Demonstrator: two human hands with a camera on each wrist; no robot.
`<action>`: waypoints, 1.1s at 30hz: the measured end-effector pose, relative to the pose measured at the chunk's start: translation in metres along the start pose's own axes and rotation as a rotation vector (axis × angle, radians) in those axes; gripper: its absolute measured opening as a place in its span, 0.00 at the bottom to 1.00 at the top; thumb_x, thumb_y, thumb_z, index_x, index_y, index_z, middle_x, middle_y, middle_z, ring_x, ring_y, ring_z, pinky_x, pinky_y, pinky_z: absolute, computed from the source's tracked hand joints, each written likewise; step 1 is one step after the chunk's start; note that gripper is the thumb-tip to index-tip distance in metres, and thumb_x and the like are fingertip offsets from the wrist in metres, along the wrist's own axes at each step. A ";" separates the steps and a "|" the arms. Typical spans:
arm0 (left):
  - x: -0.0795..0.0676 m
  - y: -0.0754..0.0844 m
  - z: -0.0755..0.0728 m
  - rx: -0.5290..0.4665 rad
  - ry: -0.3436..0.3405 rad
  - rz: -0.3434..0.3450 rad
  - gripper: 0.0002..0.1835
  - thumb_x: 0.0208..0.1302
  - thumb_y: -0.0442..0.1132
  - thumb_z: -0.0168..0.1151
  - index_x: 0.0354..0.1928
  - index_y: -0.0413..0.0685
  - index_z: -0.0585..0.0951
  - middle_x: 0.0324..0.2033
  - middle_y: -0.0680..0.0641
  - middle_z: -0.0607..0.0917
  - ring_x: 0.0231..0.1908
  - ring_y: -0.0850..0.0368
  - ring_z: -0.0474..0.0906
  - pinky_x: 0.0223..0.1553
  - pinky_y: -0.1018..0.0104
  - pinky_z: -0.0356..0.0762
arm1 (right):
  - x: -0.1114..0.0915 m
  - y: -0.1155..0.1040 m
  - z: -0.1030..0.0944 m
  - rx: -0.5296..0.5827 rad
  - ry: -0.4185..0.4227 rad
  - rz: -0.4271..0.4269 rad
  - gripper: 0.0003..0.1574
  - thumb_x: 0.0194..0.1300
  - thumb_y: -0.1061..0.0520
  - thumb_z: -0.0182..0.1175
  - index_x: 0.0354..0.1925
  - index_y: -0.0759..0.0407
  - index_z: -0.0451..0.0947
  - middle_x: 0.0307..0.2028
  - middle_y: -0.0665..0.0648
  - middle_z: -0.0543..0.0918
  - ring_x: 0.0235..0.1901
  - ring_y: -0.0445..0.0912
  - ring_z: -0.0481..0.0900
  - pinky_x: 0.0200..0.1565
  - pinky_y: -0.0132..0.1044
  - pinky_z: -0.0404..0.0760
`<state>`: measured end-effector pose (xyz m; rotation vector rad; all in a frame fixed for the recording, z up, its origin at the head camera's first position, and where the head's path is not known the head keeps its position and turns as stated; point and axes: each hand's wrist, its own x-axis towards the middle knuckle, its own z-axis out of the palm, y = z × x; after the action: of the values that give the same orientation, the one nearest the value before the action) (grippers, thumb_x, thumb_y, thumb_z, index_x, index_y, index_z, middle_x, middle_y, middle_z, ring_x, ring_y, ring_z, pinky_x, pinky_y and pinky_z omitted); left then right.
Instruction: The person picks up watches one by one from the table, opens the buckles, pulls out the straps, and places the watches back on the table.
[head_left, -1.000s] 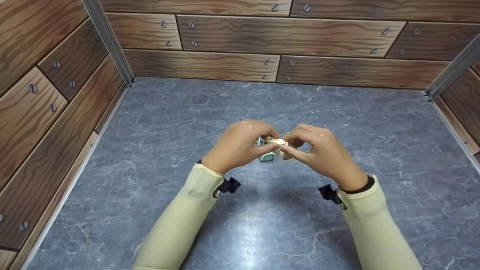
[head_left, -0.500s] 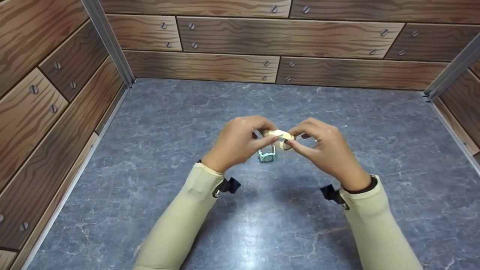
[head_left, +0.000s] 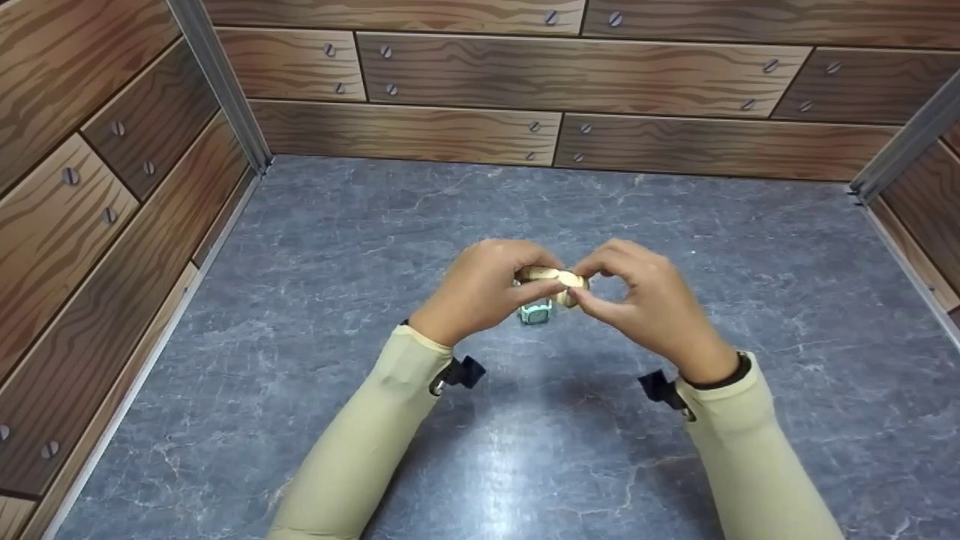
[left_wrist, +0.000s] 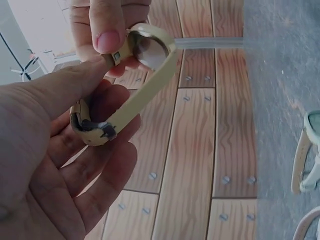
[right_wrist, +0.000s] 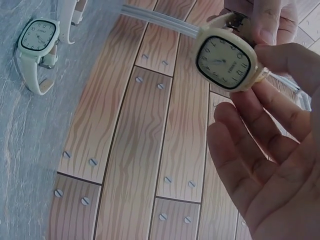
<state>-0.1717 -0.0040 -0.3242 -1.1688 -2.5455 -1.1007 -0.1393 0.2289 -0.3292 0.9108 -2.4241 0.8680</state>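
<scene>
Between both hands, above the table, is a cream wristwatch [head_left: 553, 277], its strap bent into a loop. My left hand [head_left: 487, 285] pinches the strap between thumb and fingers; part of the band lies over its fingers in the left wrist view. My right hand [head_left: 649, 304] pinches the strap near the case with thumb and forefinger. The right wrist view shows the square-shaped dial [right_wrist: 224, 61] facing the camera, with the right hand's other fingers spread below. Fingertips partly hide the buckle area. A mint-green wristwatch [head_left: 535, 312] lies on the table behind and below the hands.
The marbled grey tabletop [head_left: 360, 225] is bounded by wood-patterned walls [head_left: 450, 71] at the back and sides. Metal corner strips [head_left: 221, 82] join the walls. In the right wrist view, a pale strap end [right_wrist: 72, 20] lies beside the mint-green dial.
Both hands first rose slightly with the cream watch, parting a little, then came down and closer together. The right fingers have shifted along the strap. The mint-green watch has stayed put.
</scene>
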 end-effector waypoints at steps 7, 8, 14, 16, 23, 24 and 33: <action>-0.001 -0.002 -0.001 -0.059 0.044 -0.024 0.10 0.70 0.47 0.69 0.46 0.51 0.90 0.37 0.56 0.89 0.31 0.65 0.77 0.36 0.70 0.77 | -0.001 0.002 -0.001 0.010 -0.011 0.065 0.07 0.64 0.61 0.72 0.41 0.52 0.86 0.38 0.47 0.85 0.43 0.42 0.82 0.48 0.43 0.82; -0.001 -0.002 0.000 -0.060 0.047 -0.029 0.10 0.70 0.47 0.69 0.46 0.51 0.90 0.36 0.56 0.88 0.30 0.65 0.77 0.35 0.70 0.77 | -0.001 0.003 -0.001 0.017 -0.015 0.074 0.07 0.64 0.61 0.72 0.41 0.52 0.86 0.38 0.47 0.85 0.43 0.42 0.82 0.48 0.43 0.82; 0.000 -0.005 -0.002 -0.106 0.040 -0.022 0.11 0.70 0.44 0.69 0.50 0.49 0.88 0.39 0.55 0.88 0.35 0.64 0.78 0.39 0.70 0.79 | -0.001 0.003 -0.004 0.050 0.033 0.062 0.07 0.65 0.64 0.71 0.42 0.56 0.86 0.39 0.47 0.86 0.40 0.43 0.83 0.46 0.37 0.83; 0.000 -0.007 -0.004 -0.121 0.048 -0.027 0.12 0.70 0.43 0.70 0.52 0.48 0.86 0.42 0.54 0.88 0.39 0.64 0.80 0.42 0.70 0.81 | -0.001 0.003 -0.004 0.065 0.069 0.064 0.07 0.65 0.65 0.70 0.42 0.59 0.86 0.39 0.47 0.87 0.40 0.43 0.83 0.45 0.33 0.83; -0.001 -0.014 -0.007 -0.158 0.085 -0.019 0.09 0.71 0.43 0.68 0.47 0.47 0.85 0.42 0.55 0.89 0.44 0.66 0.83 0.54 0.67 0.79 | 0.000 0.005 -0.005 0.092 0.087 0.126 0.06 0.65 0.67 0.69 0.41 0.61 0.85 0.38 0.48 0.87 0.39 0.40 0.82 0.43 0.33 0.84; -0.001 -0.014 -0.007 -0.168 0.086 -0.013 0.09 0.71 0.44 0.68 0.47 0.48 0.85 0.42 0.55 0.89 0.44 0.66 0.83 0.55 0.66 0.78 | 0.000 0.005 -0.004 0.093 0.075 0.132 0.06 0.65 0.67 0.69 0.41 0.61 0.85 0.38 0.48 0.86 0.39 0.41 0.82 0.43 0.34 0.84; -0.001 -0.005 -0.002 -0.036 -0.027 -0.027 0.08 0.71 0.46 0.68 0.46 0.52 0.86 0.39 0.57 0.90 0.40 0.68 0.84 0.48 0.66 0.81 | 0.000 0.002 0.001 0.188 -0.012 0.115 0.12 0.66 0.62 0.71 0.48 0.56 0.85 0.44 0.47 0.86 0.45 0.44 0.84 0.48 0.39 0.84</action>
<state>-0.1751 -0.0082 -0.3260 -1.1699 -2.5794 -1.1492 -0.1410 0.2295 -0.3305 0.8506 -2.4564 1.1512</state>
